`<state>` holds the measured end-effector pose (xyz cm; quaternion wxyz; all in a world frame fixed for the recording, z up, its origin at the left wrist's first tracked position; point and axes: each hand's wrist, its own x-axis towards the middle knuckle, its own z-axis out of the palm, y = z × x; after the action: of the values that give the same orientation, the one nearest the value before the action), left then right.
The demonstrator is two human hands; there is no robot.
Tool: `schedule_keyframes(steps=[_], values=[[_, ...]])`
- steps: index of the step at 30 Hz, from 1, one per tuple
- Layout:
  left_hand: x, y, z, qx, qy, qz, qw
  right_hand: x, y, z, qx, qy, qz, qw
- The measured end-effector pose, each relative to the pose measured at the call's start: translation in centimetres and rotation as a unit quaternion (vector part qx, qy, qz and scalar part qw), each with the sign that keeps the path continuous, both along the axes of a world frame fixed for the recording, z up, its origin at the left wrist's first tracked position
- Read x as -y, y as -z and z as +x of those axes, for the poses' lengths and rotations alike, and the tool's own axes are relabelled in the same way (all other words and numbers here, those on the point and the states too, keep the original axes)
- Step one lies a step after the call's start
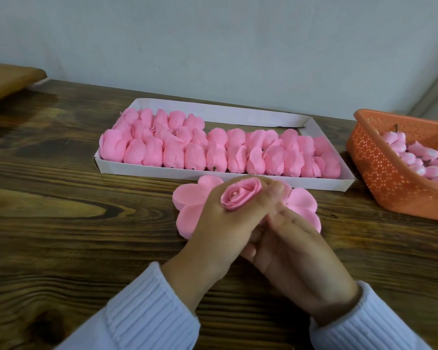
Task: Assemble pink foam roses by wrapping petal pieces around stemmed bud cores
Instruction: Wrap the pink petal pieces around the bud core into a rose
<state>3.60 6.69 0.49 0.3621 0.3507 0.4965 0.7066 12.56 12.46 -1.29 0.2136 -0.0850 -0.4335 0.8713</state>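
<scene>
Left hand [220,223] has its fingers wrapped round the half-wrapped rose [240,195], holding it face-up near the middle of the table [86,223]. Right hand [296,248] curls in just below it, can't tell what it's gripping. Flat petal pieces [187,200] lie right underneath. Further back there's a white tray [238,114] packed with folded petals [213,152], and an orange basket [379,178] of bud cores [415,160] sits far right.

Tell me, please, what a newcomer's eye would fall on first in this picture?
Most striking is the half-made pink rose at the centre, held in the left grip above flat petal pieces lying on the wooden table. Behind it, a white tray holds rows of folded pink petals. At the right edge, an orange basket holds stemmed bud cores.
</scene>
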Motion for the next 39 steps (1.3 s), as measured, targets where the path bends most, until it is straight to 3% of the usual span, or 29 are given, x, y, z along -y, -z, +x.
schedule_keyframes(steps=[2,6,11,16,39], values=[[-0.07,0.13,-0.04,-0.004,-0.003,0.008,1.0,0.01,-0.11,0.04,-0.014,-0.006,0.0,1.0],[0.3,0.03,0.1,-0.016,0.018,0.016,1.0,-0.3,0.28,0.15,0.049,0.023,0.03,0.998],[0.1,-0.02,-0.14,-0.002,-0.019,0.02,1.0,-0.07,-0.04,0.15,-0.01,-0.015,0.022,1.0],[0.37,-0.15,-0.12,-0.01,0.019,0.038,0.999,-0.27,0.23,0.27,0.047,0.034,0.042,0.997],[0.29,-0.34,-0.17,0.031,0.015,0.015,0.999,-0.19,0.29,0.26,0.006,0.0,0.056,0.998]])
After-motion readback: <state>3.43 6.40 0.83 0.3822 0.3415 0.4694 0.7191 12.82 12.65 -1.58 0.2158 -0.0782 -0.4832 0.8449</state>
